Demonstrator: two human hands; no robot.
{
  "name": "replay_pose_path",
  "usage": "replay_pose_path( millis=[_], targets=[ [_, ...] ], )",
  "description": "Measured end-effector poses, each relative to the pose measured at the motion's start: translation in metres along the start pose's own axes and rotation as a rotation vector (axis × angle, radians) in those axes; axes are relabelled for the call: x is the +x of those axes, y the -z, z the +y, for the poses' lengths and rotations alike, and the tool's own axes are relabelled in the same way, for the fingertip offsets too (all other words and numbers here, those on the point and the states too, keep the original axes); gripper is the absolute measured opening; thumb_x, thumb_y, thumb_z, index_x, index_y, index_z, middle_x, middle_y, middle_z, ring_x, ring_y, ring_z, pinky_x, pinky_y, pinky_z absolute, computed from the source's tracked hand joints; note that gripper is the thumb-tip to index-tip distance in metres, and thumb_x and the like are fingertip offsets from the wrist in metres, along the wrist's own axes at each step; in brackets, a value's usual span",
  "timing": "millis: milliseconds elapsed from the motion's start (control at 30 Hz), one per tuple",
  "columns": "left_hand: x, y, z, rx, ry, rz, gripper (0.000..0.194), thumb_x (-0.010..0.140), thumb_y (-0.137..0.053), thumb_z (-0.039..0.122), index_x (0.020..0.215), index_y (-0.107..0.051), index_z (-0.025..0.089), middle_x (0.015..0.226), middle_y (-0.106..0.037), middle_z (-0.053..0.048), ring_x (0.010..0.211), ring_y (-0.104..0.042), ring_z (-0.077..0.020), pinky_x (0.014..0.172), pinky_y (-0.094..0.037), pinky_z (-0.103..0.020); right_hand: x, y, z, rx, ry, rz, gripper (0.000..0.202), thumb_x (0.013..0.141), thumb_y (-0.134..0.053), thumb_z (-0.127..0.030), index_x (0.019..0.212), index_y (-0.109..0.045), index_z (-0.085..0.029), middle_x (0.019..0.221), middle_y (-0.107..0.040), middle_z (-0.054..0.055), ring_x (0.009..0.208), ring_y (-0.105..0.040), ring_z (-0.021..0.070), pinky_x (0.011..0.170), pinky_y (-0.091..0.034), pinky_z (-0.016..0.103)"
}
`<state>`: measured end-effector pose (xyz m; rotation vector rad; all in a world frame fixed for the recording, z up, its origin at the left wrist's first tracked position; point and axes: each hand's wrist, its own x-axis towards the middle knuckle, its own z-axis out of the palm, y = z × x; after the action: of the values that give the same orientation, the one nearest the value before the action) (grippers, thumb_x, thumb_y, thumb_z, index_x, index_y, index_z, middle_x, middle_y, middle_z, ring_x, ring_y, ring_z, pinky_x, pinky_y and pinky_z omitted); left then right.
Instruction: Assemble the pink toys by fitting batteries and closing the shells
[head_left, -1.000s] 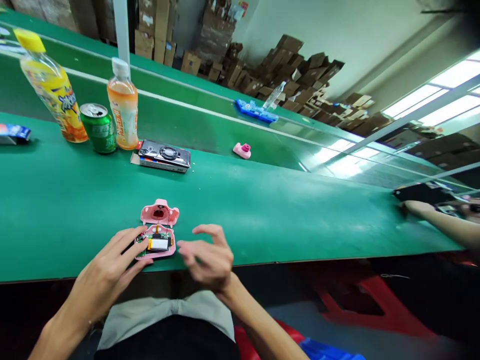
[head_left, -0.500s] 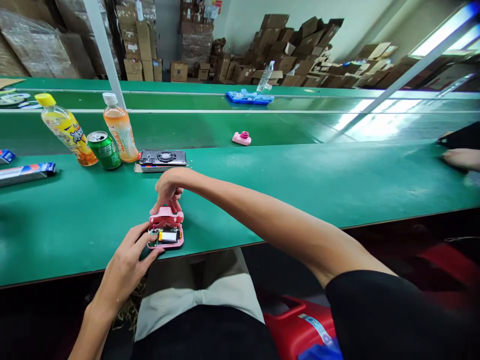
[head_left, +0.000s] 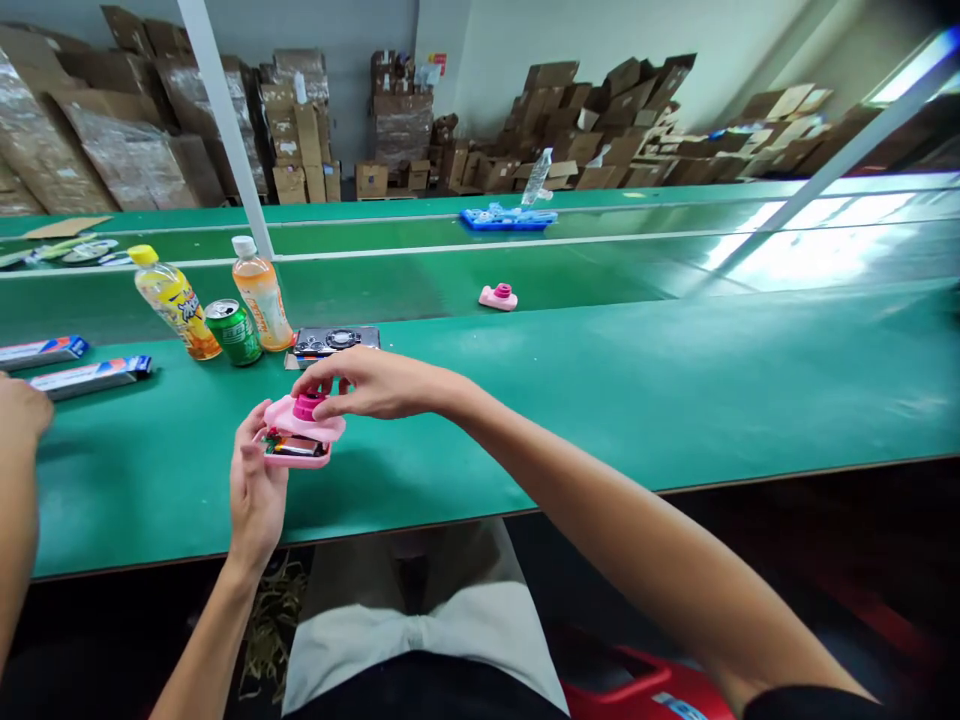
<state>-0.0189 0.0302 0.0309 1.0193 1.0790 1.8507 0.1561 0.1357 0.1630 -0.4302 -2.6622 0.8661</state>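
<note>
A pink toy camera [head_left: 298, 460] is held above the green table, its two shell halves parted and a battery and circuit board showing in the gap. My left hand [head_left: 259, 480] grips the lower half from the left side. My right hand [head_left: 360, 385] has its fingers around the lens of the upper half [head_left: 307, 412], which sits tilted over the lower one. Just behind my right hand, a dark phone-like device with a round ring [head_left: 337, 340] lies on a small box.
Behind on the left stand a yellow-capped bottle [head_left: 176, 305], a green can [head_left: 234, 332] and an orange drink bottle [head_left: 262, 295]. Narrow boxes [head_left: 90, 377] lie near another person's arm [head_left: 19, 450]. A second pink camera [head_left: 499, 297] and a blue tray [head_left: 506, 218] are farther back.
The pink camera has been lifted off the table and its upper half has swung down over the insides. My right hand has shifted onto the lens. Another person's arm has appeared at left.
</note>
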Motion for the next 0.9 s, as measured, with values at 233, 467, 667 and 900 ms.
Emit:
replay_pose_path(
  millis=[233, 467, 667, 900],
  targets=[
    [0.017, -0.031, 0.012, -0.015, 0.013, -0.047, 0.069, 0.088, -0.055, 0.076, 0.123, -0.065, 0.017, 0.121, -0.072, -0.013, 0.103, -0.075, -0.0238, 0.086, -0.064, -0.034, 0.003, 0.012, 0.004, 0.067, 0.048, -0.038, 0.021, 0.099, -0.062, -0.014, 0.117, -0.072, -0.016, 0.117, -0.074, 0.005, 0.105, -0.065, 0.0157, 0.090, -0.048, 0.025],
    [0.023, -0.050, 0.008, -0.129, 0.005, -0.036, 0.061, 0.088, -0.062, 0.071, 0.113, -0.068, 0.015, 0.111, -0.076, -0.012, 0.097, -0.076, -0.0211, 0.083, -0.063, -0.030, -0.003, 0.003, -0.002, -0.080, -0.099, 0.230, 0.014, 0.098, -0.063, -0.015, 0.105, -0.075, -0.014, 0.104, -0.076, 0.005, 0.090, -0.066, 0.0139, 0.079, -0.045, 0.024],
    [0.026, -0.072, 0.006, -0.232, 0.012, 0.072, 0.052, 0.092, -0.063, 0.064, 0.111, -0.070, 0.015, 0.106, -0.077, -0.010, 0.095, -0.074, -0.0183, 0.090, -0.058, -0.029, -0.031, -0.055, -0.010, -0.438, -0.387, 0.654, 0.049, 0.100, -0.058, -0.057, 0.081, -0.076, -0.015, 0.082, -0.073, 0.008, 0.082, -0.064, 0.0203, 0.070, -0.040, 0.031],
    [0.021, -0.086, -0.003, -0.238, 0.069, 0.029, 0.051, 0.090, -0.070, 0.059, 0.122, -0.064, 0.020, 0.109, -0.075, -0.007, 0.092, -0.073, -0.0169, 0.085, -0.060, -0.030, -0.031, -0.073, -0.004, 0.013, -0.564, 0.818, 0.034, 0.090, -0.074, -0.050, 0.099, -0.076, -0.018, 0.098, -0.072, 0.007, 0.091, -0.066, 0.0206, 0.078, -0.049, 0.032]
  ],
)
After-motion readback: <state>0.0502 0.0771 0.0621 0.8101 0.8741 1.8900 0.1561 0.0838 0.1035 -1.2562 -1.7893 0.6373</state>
